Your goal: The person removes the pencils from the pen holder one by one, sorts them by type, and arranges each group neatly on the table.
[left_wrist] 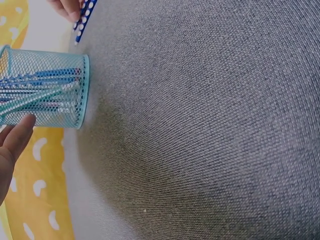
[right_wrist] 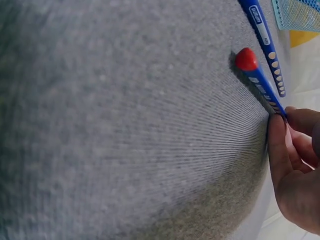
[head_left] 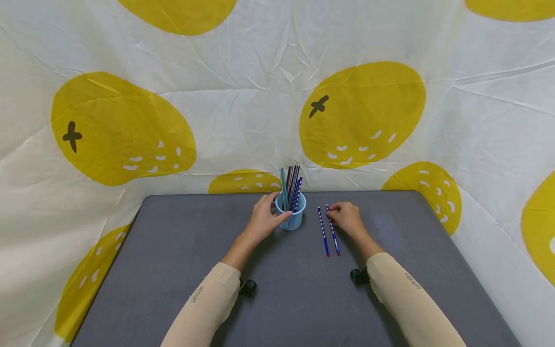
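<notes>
A light blue mesh pencil cup (head_left: 291,221) stands near the table's back edge, filled with several pencils (head_left: 294,185) in teal, dark and dotted blue. My left hand (head_left: 263,215) holds the cup from its left side, thumb across the front and fingers toward the back rim. To the right of the cup, two blue pencils with white dots lie side by side. Thumb and fingers of my right hand (head_left: 345,217) pinch the right-hand pencil (right_wrist: 260,82) near its far end; its red end points toward me. The left-hand pencil (head_left: 323,233) lies untouched beside it.
The grey cloth-topped table (head_left: 182,250) ends close behind the cup. A white curtain (head_left: 243,120) printed with yellow fruit hangs right behind it. Black camera mounts (head_left: 248,287) stick out from the beige sleeves (head_left: 208,303) at both wrists.
</notes>
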`<state>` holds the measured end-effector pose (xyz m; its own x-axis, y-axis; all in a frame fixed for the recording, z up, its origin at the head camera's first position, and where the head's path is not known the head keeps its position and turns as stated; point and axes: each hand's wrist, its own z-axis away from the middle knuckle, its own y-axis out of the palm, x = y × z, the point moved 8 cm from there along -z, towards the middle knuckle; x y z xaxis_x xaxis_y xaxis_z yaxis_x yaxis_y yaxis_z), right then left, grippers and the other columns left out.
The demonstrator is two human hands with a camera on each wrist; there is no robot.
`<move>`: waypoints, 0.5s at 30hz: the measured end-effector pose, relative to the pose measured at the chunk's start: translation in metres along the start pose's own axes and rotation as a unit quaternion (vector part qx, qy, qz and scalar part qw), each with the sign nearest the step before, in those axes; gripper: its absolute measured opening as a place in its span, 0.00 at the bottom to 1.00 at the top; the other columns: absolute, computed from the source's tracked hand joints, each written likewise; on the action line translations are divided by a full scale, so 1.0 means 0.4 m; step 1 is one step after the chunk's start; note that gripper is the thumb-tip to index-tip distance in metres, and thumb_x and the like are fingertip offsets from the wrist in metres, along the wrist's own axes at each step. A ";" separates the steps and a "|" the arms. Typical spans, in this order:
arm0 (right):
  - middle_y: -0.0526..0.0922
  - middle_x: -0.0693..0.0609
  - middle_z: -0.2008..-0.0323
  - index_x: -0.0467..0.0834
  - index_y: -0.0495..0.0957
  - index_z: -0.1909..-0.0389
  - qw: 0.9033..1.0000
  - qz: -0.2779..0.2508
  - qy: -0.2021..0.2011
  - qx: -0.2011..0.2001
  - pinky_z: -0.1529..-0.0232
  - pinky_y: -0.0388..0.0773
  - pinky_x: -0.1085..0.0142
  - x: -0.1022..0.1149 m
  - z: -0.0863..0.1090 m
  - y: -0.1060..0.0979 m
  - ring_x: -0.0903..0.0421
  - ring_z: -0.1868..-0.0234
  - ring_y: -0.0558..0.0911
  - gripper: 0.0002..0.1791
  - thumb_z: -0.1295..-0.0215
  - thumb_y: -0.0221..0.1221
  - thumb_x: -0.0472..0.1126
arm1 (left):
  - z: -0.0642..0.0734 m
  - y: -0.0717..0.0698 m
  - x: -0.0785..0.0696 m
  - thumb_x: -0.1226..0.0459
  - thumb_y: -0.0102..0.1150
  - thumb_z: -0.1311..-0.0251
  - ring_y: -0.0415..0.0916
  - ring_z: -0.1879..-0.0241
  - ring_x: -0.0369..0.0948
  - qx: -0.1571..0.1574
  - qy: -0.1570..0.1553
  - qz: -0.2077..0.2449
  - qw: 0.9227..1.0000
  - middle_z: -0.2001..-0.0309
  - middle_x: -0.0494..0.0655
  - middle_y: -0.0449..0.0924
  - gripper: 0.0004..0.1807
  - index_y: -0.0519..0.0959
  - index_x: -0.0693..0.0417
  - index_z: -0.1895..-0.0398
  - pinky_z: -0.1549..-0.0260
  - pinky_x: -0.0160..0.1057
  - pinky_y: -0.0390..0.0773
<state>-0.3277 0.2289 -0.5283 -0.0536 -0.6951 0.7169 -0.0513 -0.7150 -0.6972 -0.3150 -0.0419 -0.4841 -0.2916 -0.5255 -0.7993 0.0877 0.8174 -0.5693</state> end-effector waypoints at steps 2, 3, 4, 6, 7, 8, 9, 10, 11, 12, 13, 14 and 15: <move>0.90 0.39 0.66 0.32 0.87 0.60 1.000 0.001 -0.002 -0.001 0.75 0.84 0.70 -0.002 0.000 0.001 0.63 0.79 0.83 0.09 0.34 0.67 0.35 | 0.001 0.000 -0.001 0.52 0.75 0.41 0.81 0.46 0.49 0.001 0.000 0.003 1.000 0.44 0.57 0.76 0.41 0.70 0.58 0.28 0.52 0.43 0.88; 0.90 0.39 0.66 0.32 0.87 0.60 1.000 0.002 -0.004 -0.002 0.76 0.83 0.70 -0.004 -0.001 0.002 0.63 0.79 0.83 0.09 0.34 0.67 0.35 | 0.001 0.001 -0.001 0.52 0.75 0.41 0.81 0.46 0.49 0.001 0.000 0.004 1.000 0.43 0.57 0.76 0.41 0.70 0.58 0.28 0.52 0.44 0.88; 0.90 0.40 0.67 0.32 0.87 0.60 1.000 0.003 -0.004 -0.004 0.76 0.83 0.71 -0.006 -0.001 0.003 0.64 0.80 0.83 0.09 0.35 0.68 0.35 | 0.001 0.001 -0.001 0.52 0.75 0.41 0.81 0.46 0.49 0.001 0.001 0.006 1.000 0.43 0.57 0.76 0.41 0.70 0.58 0.28 0.51 0.44 0.88; 0.90 0.41 0.67 0.33 0.87 0.60 1.000 0.005 -0.002 -0.008 0.77 0.81 0.72 -0.008 -0.002 0.003 0.64 0.80 0.82 0.09 0.35 0.68 0.35 | 0.001 0.000 -0.003 0.53 0.76 0.41 0.81 0.46 0.50 -0.001 0.003 0.010 1.000 0.43 0.58 0.76 0.41 0.70 0.59 0.28 0.51 0.45 0.88; 0.91 0.42 0.67 0.33 0.87 0.60 1.000 0.007 -0.003 -0.009 0.77 0.81 0.72 -0.008 -0.001 0.003 0.65 0.80 0.82 0.09 0.36 0.69 0.36 | 0.001 -0.001 -0.004 0.53 0.76 0.41 0.81 0.46 0.50 -0.002 0.004 0.012 1.000 0.43 0.58 0.76 0.41 0.70 0.59 0.28 0.51 0.46 0.88; 0.91 0.43 0.67 0.33 0.87 0.60 1.000 0.007 -0.001 -0.011 0.77 0.80 0.72 -0.008 -0.001 0.003 0.65 0.81 0.82 0.09 0.36 0.69 0.36 | 0.000 -0.001 -0.003 0.53 0.76 0.41 0.81 0.46 0.50 -0.003 0.005 0.014 1.000 0.43 0.58 0.76 0.41 0.70 0.60 0.28 0.50 0.46 0.88; 0.91 0.43 0.67 0.33 0.87 0.60 1.000 0.008 -0.002 -0.012 0.77 0.79 0.73 -0.007 0.000 0.003 0.65 0.81 0.81 0.09 0.36 0.69 0.36 | 0.001 -0.001 -0.004 0.54 0.76 0.41 0.81 0.46 0.51 -0.004 0.006 0.015 1.000 0.43 0.58 0.76 0.41 0.70 0.60 0.28 0.50 0.47 0.87; 0.91 0.43 0.68 0.33 0.87 0.60 1.000 0.009 0.000 -0.013 0.77 0.79 0.73 -0.007 0.000 0.002 0.65 0.81 0.81 0.10 0.36 0.69 0.36 | 0.000 -0.001 -0.004 0.54 0.76 0.41 0.81 0.46 0.51 -0.005 0.008 0.017 1.000 0.43 0.59 0.76 0.41 0.70 0.60 0.28 0.50 0.48 0.87; 0.91 0.43 0.68 0.34 0.87 0.60 1.000 0.009 0.000 -0.014 0.77 0.78 0.74 -0.007 0.001 0.002 0.66 0.81 0.81 0.10 0.36 0.69 0.36 | 0.001 -0.001 -0.005 0.54 0.76 0.41 0.81 0.46 0.51 -0.006 0.008 0.018 1.000 0.43 0.59 0.76 0.41 0.70 0.60 0.28 0.49 0.49 0.87; 0.91 0.43 0.68 0.34 0.87 0.60 1.000 0.011 -0.001 -0.014 0.77 0.78 0.74 -0.006 0.001 0.002 0.66 0.81 0.80 0.10 0.36 0.69 0.36 | 0.001 -0.001 -0.006 0.54 0.76 0.41 0.81 0.46 0.52 -0.006 0.008 0.019 1.000 0.43 0.59 0.76 0.41 0.70 0.60 0.29 0.49 0.50 0.87; 0.91 0.43 0.68 0.33 0.87 0.59 1.000 0.011 -0.001 -0.013 0.76 0.78 0.74 -0.005 0.001 0.002 0.66 0.81 0.80 0.10 0.36 0.69 0.36 | 0.001 -0.001 -0.006 0.54 0.76 0.41 0.81 0.46 0.52 -0.006 0.008 0.019 1.000 0.43 0.59 0.76 0.41 0.70 0.61 0.29 0.49 0.51 0.87; 0.91 0.43 0.68 0.33 0.87 0.59 1.000 0.012 -0.002 -0.012 0.76 0.78 0.74 -0.005 0.001 0.002 0.66 0.81 0.80 0.10 0.36 0.69 0.36 | 0.001 -0.001 -0.007 0.54 0.76 0.41 0.81 0.46 0.52 -0.006 0.008 0.018 1.000 0.43 0.59 0.76 0.41 0.70 0.61 0.29 0.49 0.51 0.87; 0.91 0.44 0.68 0.33 0.87 0.59 1.000 0.014 -0.002 -0.012 0.76 0.78 0.74 -0.005 0.001 0.002 0.67 0.81 0.80 0.10 0.36 0.69 0.36 | 0.001 -0.001 -0.007 0.53 0.76 0.41 0.81 0.46 0.52 -0.006 0.008 0.017 1.000 0.43 0.59 0.76 0.41 0.70 0.60 0.29 0.49 0.50 0.87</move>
<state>-0.3273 0.2297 -0.5304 -0.0509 -0.7152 0.6971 -0.0742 -0.6933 -0.7168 -0.3137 -0.0409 -0.4816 -0.3044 -0.4932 -0.8149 0.0867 0.8376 -0.5394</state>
